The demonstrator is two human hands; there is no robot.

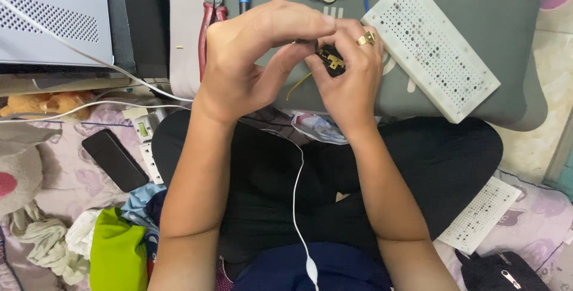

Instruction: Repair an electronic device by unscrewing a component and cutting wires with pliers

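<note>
Both hands pinch one small black plastic component with brass terminals [330,60] — left hand [250,64] at nine o'clock, right hand [349,76] at three; the thin yellow wire [296,85] could likely slip free if tugged.

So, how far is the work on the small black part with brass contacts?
Done: the tools are laid out, red-handled pliers and perforated white board on the grey pad. In hand: both hands, left hand and right hand, grip the small black part. Left: its yellow wire hangs free.
</note>
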